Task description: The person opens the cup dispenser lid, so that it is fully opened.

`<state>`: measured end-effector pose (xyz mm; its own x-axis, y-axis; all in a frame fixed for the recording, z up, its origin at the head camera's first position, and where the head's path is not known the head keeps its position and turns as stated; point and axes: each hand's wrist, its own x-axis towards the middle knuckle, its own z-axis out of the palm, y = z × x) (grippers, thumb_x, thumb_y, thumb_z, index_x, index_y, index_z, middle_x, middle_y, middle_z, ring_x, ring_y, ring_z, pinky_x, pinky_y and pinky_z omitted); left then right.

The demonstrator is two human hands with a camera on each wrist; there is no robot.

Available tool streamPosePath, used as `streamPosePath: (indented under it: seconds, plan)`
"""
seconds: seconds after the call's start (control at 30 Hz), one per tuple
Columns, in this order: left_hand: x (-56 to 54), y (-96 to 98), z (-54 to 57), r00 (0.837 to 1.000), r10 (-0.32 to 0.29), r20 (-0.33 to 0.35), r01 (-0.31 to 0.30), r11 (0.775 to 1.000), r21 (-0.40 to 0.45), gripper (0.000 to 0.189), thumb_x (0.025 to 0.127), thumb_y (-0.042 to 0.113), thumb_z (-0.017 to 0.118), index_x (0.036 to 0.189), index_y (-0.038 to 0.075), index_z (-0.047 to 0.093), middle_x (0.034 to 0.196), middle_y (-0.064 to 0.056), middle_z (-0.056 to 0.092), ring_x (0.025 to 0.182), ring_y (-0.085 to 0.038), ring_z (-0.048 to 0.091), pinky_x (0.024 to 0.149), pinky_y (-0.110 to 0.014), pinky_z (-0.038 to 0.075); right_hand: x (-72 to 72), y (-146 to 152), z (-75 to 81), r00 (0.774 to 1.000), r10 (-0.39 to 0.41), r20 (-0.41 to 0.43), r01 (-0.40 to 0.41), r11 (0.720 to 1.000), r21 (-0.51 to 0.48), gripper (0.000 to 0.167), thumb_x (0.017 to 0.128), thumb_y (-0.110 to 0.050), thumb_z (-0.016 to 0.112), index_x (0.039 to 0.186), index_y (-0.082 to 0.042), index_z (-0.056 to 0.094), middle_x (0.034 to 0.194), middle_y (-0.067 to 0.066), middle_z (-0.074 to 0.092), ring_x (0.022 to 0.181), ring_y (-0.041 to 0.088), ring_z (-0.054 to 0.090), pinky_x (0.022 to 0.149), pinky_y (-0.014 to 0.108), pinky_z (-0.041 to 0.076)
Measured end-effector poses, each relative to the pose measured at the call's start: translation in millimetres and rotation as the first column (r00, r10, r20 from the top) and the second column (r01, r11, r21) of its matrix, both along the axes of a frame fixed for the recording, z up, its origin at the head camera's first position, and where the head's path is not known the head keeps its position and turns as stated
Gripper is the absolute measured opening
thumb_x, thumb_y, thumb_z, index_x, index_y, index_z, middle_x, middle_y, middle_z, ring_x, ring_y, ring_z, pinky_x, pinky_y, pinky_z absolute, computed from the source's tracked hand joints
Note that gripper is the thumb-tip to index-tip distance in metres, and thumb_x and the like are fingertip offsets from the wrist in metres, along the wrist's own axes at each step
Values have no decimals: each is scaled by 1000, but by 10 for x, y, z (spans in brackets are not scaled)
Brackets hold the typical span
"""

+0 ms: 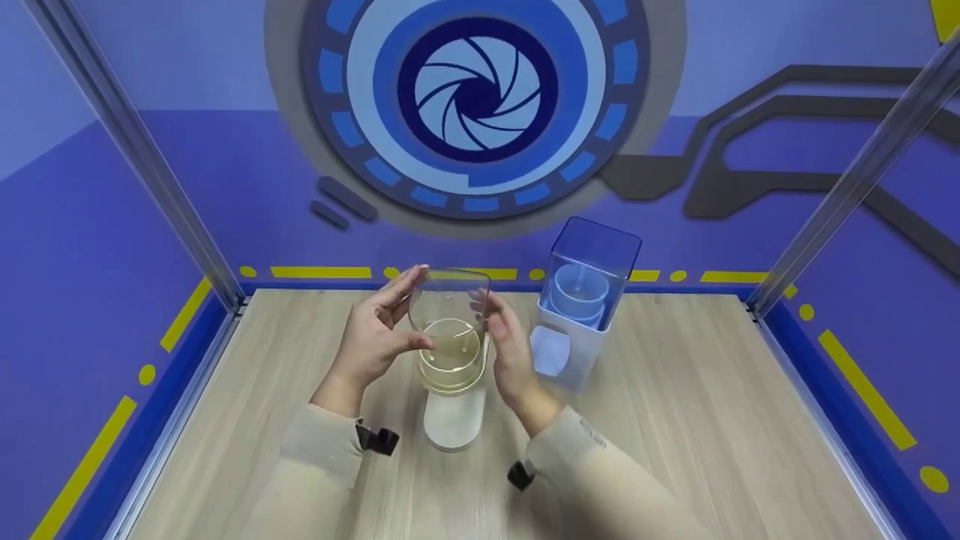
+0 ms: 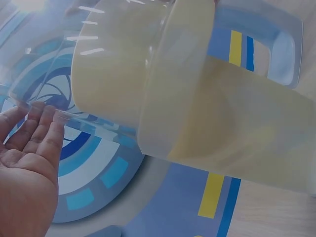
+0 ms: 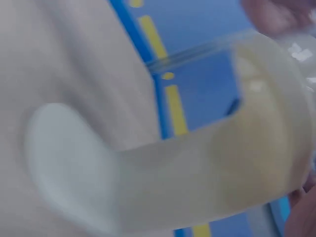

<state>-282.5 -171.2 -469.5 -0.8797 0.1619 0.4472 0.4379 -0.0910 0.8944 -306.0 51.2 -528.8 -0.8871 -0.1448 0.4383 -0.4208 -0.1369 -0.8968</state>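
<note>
Both hands, left (image 1: 373, 341) and right (image 1: 508, 352), clasping the clear top (image 1: 450, 300) of a yellow dispenser (image 1: 452, 367) standing mid-table (image 1: 675, 420). Right of dispenser, just beyond: a blue dispenser (image 1: 581, 300), untouched. Risk, judging by the light fingertip hold: top slipping, or base tipping toward the blue one.

A staged test booth: a pale wooden table (image 1: 675, 420) boxed in by metal posts (image 1: 135, 142) and purple printed walls (image 1: 225, 180) with a blue lens emblem (image 1: 476, 94)
</note>
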Motion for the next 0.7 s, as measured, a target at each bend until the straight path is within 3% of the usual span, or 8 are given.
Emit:
streamPosePath:
  seconds: [0.17,0.27,0.37,0.53,0.7]
  plan:
    - [12,-21,-11,1000,11,14,-11,1000,-11,137,62,65,97,168,-5,46,175,-25,48,161,-13,53,134,-30,42,294,-65,-173,999,-37,-40,39,998,58,138,87,-85,79,174,6,23,177,29,34,162,51,37,139,69,28]
    - [9,-21,-5,999,26,25,-26,999,-22,137,62,67,96,168,-4,46,175,-24,49,162,-16,52,132,-26,44,383,-132,-164,996,-87,-37,92,983,160,151,77,-77,94,179,0,13,185,23,24,172,48,25,143,70,21]
    - [-1,-13,-3,999,31,31,-30,999,-26,138,62,68,95,168,-4,46,175,-25,49,164,-22,51,130,-23,46,425,-204,-119,985,-170,-32,173,951,256,158,71,-68,102,181,-2,10,187,20,22,174,43,25,142,67,27]
    - [-22,0,-18,999,19,26,-18,1000,-20,139,62,68,95,169,-5,44,175,-24,49,166,-34,47,131,-24,46,424,-262,-73,950,-299,-92,312,887,339,149,70,-50,108,177,5,20,178,23,40,164,41,42,135,62,42]
    - [20,-15,-7,999,31,21,-31,999,-37,138,63,67,96,169,-4,45,175,-22,50,166,-37,46,135,-39,43,389,-225,-83,955,-280,-102,298,894,335,142,67,-45,110,174,0,29,170,19,49,158,39,50,131,57,49]
